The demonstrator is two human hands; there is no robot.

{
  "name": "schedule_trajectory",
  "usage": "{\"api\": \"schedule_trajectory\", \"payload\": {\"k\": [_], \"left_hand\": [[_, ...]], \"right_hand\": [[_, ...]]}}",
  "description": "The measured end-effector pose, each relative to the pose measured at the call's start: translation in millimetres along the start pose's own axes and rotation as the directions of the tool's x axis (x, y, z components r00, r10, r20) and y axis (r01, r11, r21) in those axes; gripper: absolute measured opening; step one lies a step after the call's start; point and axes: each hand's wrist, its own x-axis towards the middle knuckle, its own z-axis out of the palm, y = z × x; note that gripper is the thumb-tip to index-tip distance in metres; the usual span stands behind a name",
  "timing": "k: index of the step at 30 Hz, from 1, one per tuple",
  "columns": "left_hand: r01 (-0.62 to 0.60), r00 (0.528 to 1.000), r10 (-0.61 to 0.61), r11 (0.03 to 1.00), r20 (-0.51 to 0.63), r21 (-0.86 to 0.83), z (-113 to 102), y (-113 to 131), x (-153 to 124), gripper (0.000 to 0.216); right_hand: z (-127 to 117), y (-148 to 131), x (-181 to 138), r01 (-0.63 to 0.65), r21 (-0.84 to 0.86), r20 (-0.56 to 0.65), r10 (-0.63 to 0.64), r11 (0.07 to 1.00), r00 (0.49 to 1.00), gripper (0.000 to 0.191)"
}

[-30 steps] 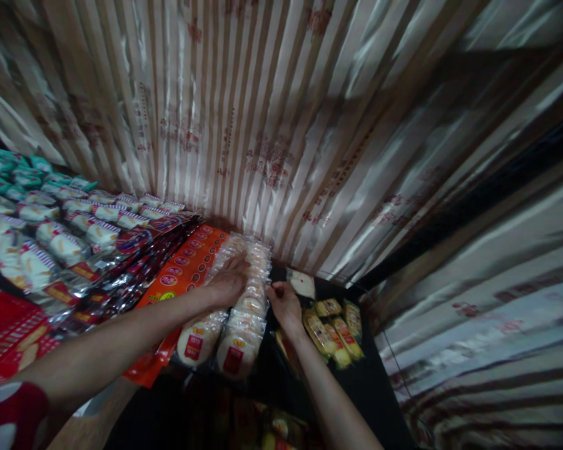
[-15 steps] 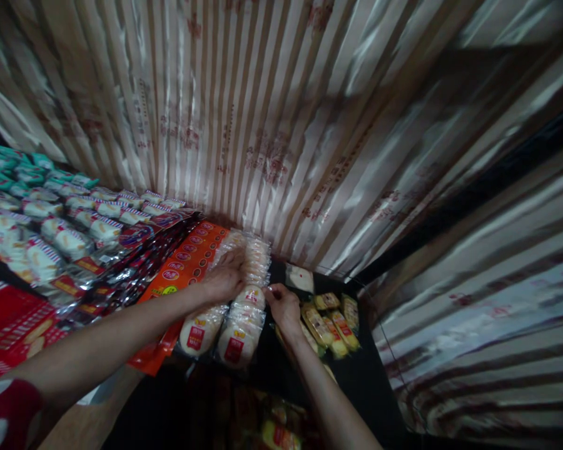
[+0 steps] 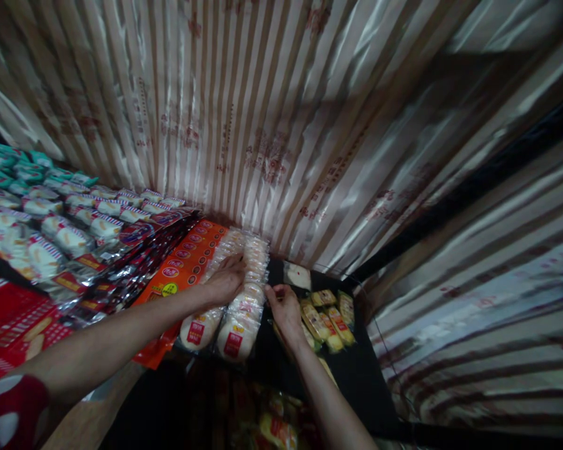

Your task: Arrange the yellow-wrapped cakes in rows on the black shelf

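Two rows of clear-wrapped round flat cakes lie side by side: a left row (image 3: 200, 326) and a right row (image 3: 237, 334), both with red labels at the near end. My left hand (image 3: 228, 280) lies over the upper part of the rows, fingers stretched toward the right row. Beside that row's right edge is my right hand (image 3: 286, 309), its fingers curled and thumb and fingertips close together at the wrapping. Whatever may be between those fingertips is too small and dim to make out. An orange printed bag (image 3: 187, 250) lies flat along the left row.
Small yellow packets (image 3: 340, 328) and a white packet (image 3: 298, 275) lie on the black surface (image 3: 356, 381) to the right. Shiny dark packs (image 3: 131, 269) and several white wrapped snacks (image 3: 68, 237) fill the left. A striped curtain (image 3: 244, 125) hangs behind; more packets (image 3: 276, 431) sit below.
The wrapped cake beside my fingers in the right row now sits more in line with the others. Both hands have hardly moved.
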Motion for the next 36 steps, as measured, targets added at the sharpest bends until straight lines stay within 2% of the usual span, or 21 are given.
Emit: {"api": "schedule_trajectory", "payload": {"k": [5,10,12,15,18,24,29,32,36], "left_hand": [[0.035,0.998,-0.036,0.999,-0.059,-0.010,2,4,0,0.028],[0.021,0.988,-0.020,1.000,-0.153,0.006,-10,4,-8,0.026],[-0.017,0.995,0.020,0.999,-0.096,0.037,-15,4,-13,0.020],[-0.078,0.996,0.075,0.995,0.048,0.067,-16,6,-21,0.017],[-0.096,0.992,0.088,0.992,0.094,0.087,-10,7,-24,0.015],[-0.026,0.999,0.029,0.996,-0.039,0.084,-6,11,-19,0.024],[0.005,0.999,-0.002,0.999,-0.053,0.045,-6,12,-17,0.023],[0.034,0.994,-0.032,0.999,-0.102,0.021,-7,13,-19,0.024],[-0.072,0.990,0.075,0.997,-0.124,0.026,-14,13,-30,0.018]], "right_hand": [[1,4,-8,0.042,0.012,0.085,-0.043,0.999,0.995,0.030],[6,5,-6,0.012,-0.003,0.021,-0.012,1.000,1.000,0.028],[6,4,-6,-0.009,-0.010,0.022,0.009,1.000,1.000,0.027],[8,3,-6,-0.030,-0.005,0.038,0.030,1.000,0.999,0.028],[7,3,-8,-0.026,0.008,0.060,0.026,1.000,0.998,0.029],[-2,0,-18,-0.014,-0.052,-0.001,0.014,0.999,1.000,0.034],[-1,4,-27,0.041,-0.042,0.104,-0.036,0.998,0.994,0.027],[2,2,-28,0.050,-0.086,0.042,-0.046,0.995,0.998,0.026],[3,-2,-29,0.071,-0.128,-0.006,-0.072,0.989,0.997,0.029]]}}
